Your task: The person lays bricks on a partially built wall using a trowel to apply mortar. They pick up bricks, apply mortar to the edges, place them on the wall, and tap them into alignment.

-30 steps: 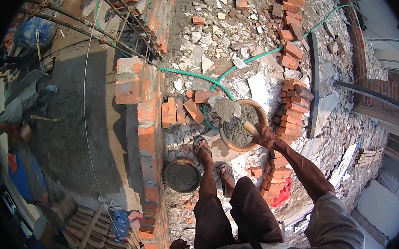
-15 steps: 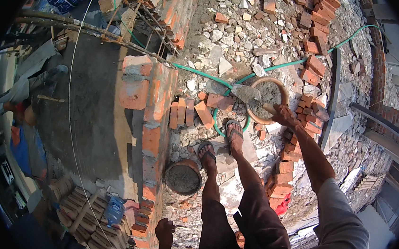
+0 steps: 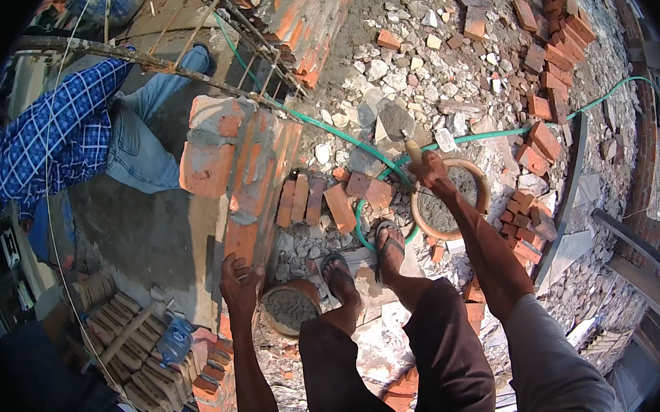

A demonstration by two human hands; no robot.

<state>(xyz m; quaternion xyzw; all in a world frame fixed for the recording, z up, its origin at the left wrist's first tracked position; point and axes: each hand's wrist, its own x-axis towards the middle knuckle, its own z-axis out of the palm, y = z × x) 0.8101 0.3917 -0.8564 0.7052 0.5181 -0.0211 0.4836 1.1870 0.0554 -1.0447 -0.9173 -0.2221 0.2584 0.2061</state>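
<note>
My right hand [image 3: 431,173] grips the wooden handle of a trowel [image 3: 413,150], whose blade carries a lump of grey mortar [image 3: 395,119]. Beneath that hand stands a round tan basin [image 3: 483,192] of mortar, just beyond my right foot. My left hand [image 3: 240,283] is empty with its fingers apart, over the side of a brick wall [image 3: 243,241]. Whether it touches the bricks I cannot tell. Close by it, to the right, sits a second mortar basin [image 3: 311,290], partly hidden by my leg.
A green hose [image 3: 339,133] crosses the rubble. Loose bricks [image 3: 339,207] lie ahead of my feet, more [image 3: 567,48] at the far right. Left of the wall, a person in a blue checked shirt [image 3: 76,126] bends over. A taut string [image 3: 48,191] and steel rebar frame [image 3: 152,62] cross there.
My right hand has lifted the trowel from the basin, forward and left, with mortar on it. The left hand has moved forward to the wall. The person in the checked shirt has come further into view.
</note>
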